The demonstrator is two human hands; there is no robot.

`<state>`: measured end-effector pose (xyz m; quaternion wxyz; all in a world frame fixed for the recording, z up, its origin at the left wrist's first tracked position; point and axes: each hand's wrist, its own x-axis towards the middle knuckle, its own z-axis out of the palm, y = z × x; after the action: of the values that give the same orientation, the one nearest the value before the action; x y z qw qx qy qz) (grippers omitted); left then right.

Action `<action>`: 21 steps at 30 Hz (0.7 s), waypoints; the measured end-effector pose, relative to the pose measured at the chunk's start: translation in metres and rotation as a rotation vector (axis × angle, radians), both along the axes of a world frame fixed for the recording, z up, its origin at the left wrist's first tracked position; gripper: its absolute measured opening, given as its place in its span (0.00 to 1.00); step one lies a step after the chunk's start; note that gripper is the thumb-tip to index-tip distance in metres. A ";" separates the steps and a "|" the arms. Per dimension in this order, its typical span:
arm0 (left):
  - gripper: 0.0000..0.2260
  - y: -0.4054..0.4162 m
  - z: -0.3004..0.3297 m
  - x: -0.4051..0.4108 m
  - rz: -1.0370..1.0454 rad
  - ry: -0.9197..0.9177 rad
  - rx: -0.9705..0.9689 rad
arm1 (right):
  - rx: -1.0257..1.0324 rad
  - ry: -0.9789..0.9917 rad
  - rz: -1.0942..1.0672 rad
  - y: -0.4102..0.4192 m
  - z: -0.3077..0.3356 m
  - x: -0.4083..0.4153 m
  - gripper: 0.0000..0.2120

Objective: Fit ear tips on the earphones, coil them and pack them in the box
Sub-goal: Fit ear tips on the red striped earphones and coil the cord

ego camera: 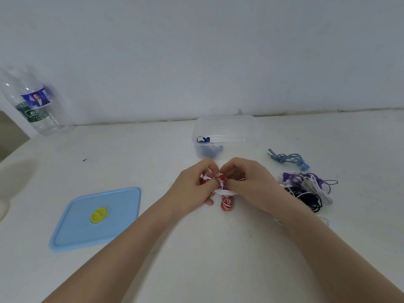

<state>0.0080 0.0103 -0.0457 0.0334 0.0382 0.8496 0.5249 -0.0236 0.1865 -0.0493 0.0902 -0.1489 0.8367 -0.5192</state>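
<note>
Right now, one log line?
hands: left, right both gripping red earphones | box: open, blue pair inside | lid: off

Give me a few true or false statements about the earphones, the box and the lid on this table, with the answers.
1. Both hands, left and right, hold the red and white earphones. True.
2. The blue lid is closed on the clear box. False: it lies on the table, left of the hands.
3. The clear box already holds blue earphones. True.
4. The pile of loose earphones lies left of the hands. False: it lies to the right.
</note>
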 end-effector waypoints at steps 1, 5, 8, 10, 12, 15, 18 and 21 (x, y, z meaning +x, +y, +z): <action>0.11 0.000 0.001 0.001 -0.005 -0.002 0.000 | -0.010 -0.003 0.011 0.000 0.002 0.001 0.09; 0.07 -0.001 0.004 0.002 -0.013 -0.007 -0.012 | -0.037 -0.023 0.039 0.000 0.006 0.004 0.08; 0.06 0.000 0.007 0.003 -0.035 0.039 -0.080 | -0.002 -0.032 0.023 0.000 0.005 0.002 0.09; 0.06 0.000 0.008 0.005 -0.058 0.087 -0.145 | 0.027 -0.037 0.020 0.000 0.004 0.000 0.10; 0.07 0.000 0.007 0.006 -0.078 0.122 -0.196 | 0.044 -0.050 0.046 0.001 0.007 0.000 0.11; 0.06 -0.003 0.005 0.006 -0.084 0.119 -0.241 | -0.004 -0.120 0.135 0.004 0.013 0.000 0.13; 0.05 -0.004 0.004 0.006 -0.066 0.092 -0.258 | -0.081 -0.224 0.139 0.005 0.015 -0.001 0.17; 0.05 -0.004 0.002 0.007 -0.033 0.073 -0.236 | -0.124 -0.234 0.066 0.004 0.014 -0.002 0.11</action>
<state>0.0148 0.0067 -0.0434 0.0156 0.0670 0.9054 0.4190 -0.0254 0.1906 -0.0355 0.1949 -0.1198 0.7813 -0.5807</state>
